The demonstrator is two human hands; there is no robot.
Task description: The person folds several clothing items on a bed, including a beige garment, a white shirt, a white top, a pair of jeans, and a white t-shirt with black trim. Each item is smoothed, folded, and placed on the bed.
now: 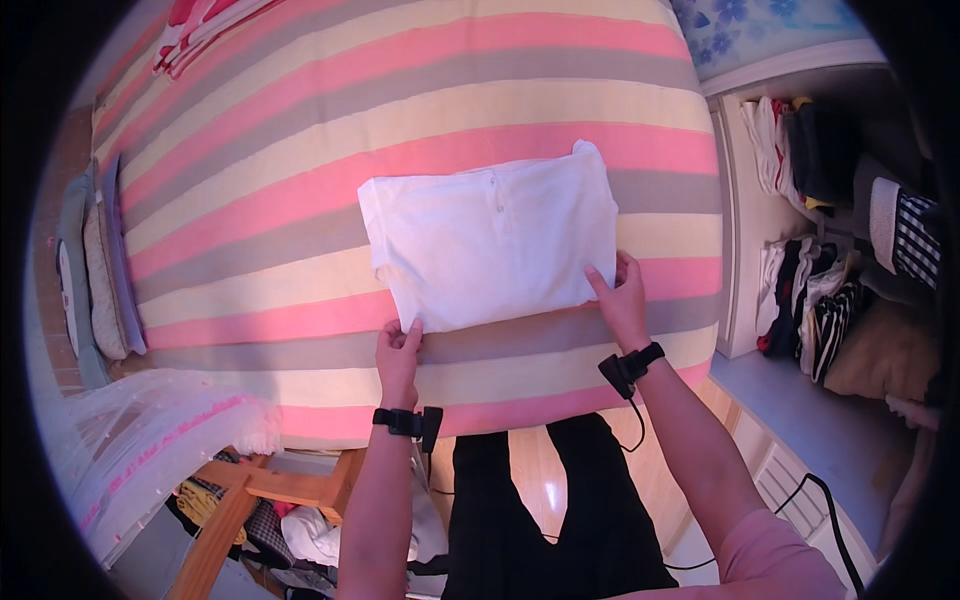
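A white garment (490,250), folded into a rough rectangle, lies on the striped bedsheet (420,150). A short zip or placket runs down from the middle of its far edge; its exact kind I cannot make out. Its near left corner is pinched between the thumb and fingers of my left hand (400,350). On the near right side, my right hand (624,305) grips the edge, thumb on top and fingers around the outer side. Both wrists wear black straps with small black devices and cables.
An open wardrobe (730,230) with stacked clothes stands on the right. Pillows (100,270) lean at the bed's left side. At lower left are a wooden frame (300,485), sheer white fabric (160,430) and more clothes. A red-and-white cloth (200,30) lies at the far left.
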